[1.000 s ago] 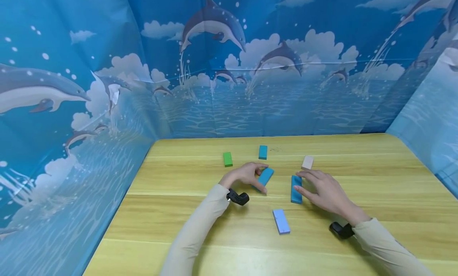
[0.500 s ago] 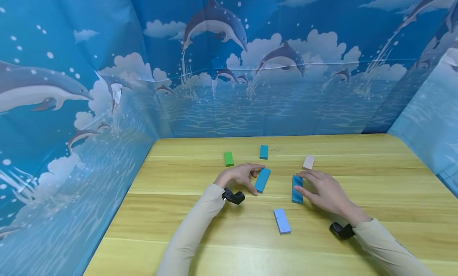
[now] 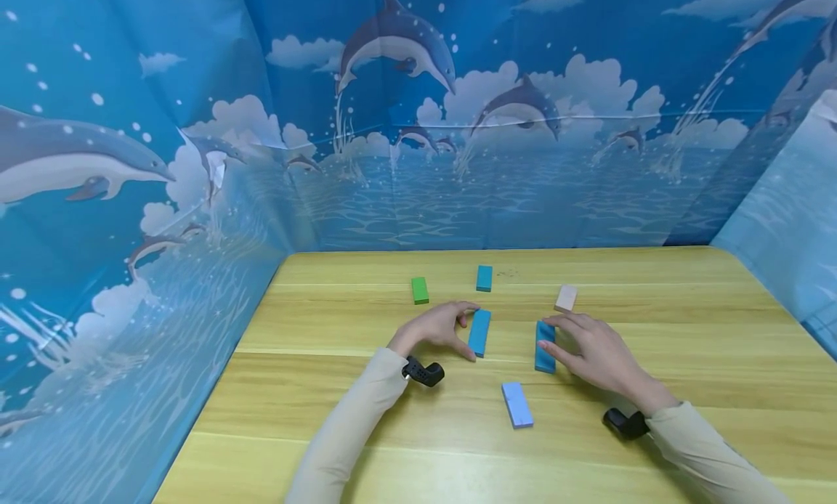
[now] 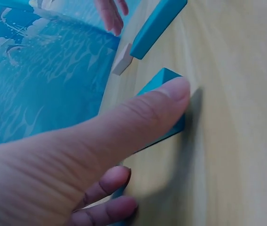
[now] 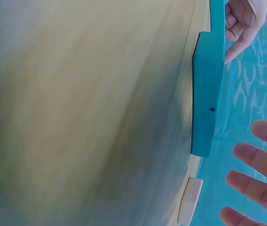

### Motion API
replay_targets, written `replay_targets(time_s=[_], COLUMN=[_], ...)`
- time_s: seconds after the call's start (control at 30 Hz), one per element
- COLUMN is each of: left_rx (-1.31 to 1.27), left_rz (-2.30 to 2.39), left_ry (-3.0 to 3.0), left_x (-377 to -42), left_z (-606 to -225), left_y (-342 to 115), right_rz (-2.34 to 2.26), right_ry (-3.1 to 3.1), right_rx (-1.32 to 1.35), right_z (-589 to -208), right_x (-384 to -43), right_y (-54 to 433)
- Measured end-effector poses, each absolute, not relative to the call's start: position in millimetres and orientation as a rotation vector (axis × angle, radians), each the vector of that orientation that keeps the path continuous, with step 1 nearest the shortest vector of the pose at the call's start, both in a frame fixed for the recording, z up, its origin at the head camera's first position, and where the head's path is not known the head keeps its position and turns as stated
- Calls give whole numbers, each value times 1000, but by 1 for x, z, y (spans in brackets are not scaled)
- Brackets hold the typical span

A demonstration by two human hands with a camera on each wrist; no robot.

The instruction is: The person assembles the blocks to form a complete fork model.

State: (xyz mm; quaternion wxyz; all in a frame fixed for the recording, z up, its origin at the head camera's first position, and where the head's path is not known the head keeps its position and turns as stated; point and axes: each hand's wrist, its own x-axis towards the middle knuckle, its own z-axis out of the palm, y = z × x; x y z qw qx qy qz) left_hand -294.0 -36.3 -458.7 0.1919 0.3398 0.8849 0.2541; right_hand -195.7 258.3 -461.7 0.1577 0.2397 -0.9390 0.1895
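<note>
In the head view a blue rectangular block [image 3: 479, 333] lies flat on the table, its far end turned slightly right. My left hand [image 3: 431, 330] holds it from the left side, index finger by the far end and thumb by the near end. The left wrist view shows the thumb [image 4: 145, 110] crossing in front of this block [image 4: 167, 75]; the index fingertip is hidden there. A second blue block [image 3: 542, 333] lies to the right. Over its right side hovers my right hand [image 3: 598, 355], fingers spread in the right wrist view, with nothing gripped.
A lavender block [image 3: 517, 405] lies nearer the table's front. Farther back are a green block [image 3: 420, 290], a small blue block [image 3: 484, 278] and a pale pinkish block [image 3: 565, 298]. A dolphin-print cloth [image 3: 405, 184] hangs behind the wooden table [image 3: 686, 330].
The left blue block has turned from a strong slant to nearly straight and shifted slightly left, together with my left hand. My right hand and its blue block stay in place.
</note>
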Motion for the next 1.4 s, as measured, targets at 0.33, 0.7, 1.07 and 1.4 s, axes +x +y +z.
replay_targets(time_s=[0.33,0.7,1.07,1.4], left_rx=[977,981,983,999], left_rz=[628,593,573,563], left_ry=[2625,2725,2799,2797], left_x=[-278,-264,-250,-245], left_z=[-460,-469,-474,-475], left_y=[-38,-37,-39,-42], right_rz=[560,567,576,575], right_ry=[-2694,-2666,-2652,-2666], right_rx=[686,697,704,697], right_z=[-464,-464,-464,-464], right_x=[-197,-198,-197,-196], right_y=[256,254,252,251])
